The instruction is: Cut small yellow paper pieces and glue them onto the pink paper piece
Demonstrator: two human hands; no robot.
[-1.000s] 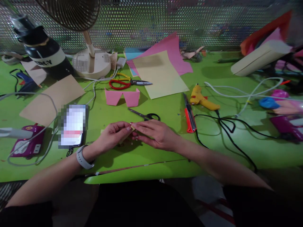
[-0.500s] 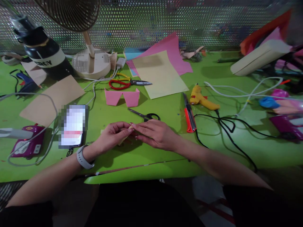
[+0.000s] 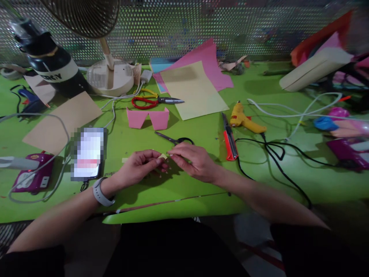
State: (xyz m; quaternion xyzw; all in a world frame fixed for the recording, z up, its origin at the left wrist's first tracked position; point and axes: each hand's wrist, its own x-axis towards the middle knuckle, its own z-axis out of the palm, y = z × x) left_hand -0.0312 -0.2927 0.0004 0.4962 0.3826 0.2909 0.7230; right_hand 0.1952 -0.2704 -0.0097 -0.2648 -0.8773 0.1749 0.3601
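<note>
A small piece of pale yellow paper (image 3: 163, 156) is pinched between the thumb and fingers of my left hand (image 3: 144, 163), its corner poking out past the fingertips. Just to the right, my right hand (image 3: 196, 161) has its thumb and fingers drawn together close to that corner; whatever they may hold is too small to make out. Black-handled scissors (image 3: 184, 141) lie right behind my hands. Beyond them stands a folded pink paper glasses shape (image 3: 148, 118). A pale strip (image 3: 124, 160) shows on the table behind my left wrist.
Red-and-yellow-handled scissors (image 3: 145, 102) lie near a yellow sheet (image 3: 196, 90) and a pink sheet (image 3: 206, 61). On the right are a red box cutter (image 3: 230, 142) and a yellow glue gun (image 3: 246, 121) with its black cord. A phone (image 3: 89, 154) lies left, near a fan (image 3: 111, 77).
My hands have come slightly apart: the right fingertips have moved off the left ones to the right. The yellow paper's corner now shows between them.
</note>
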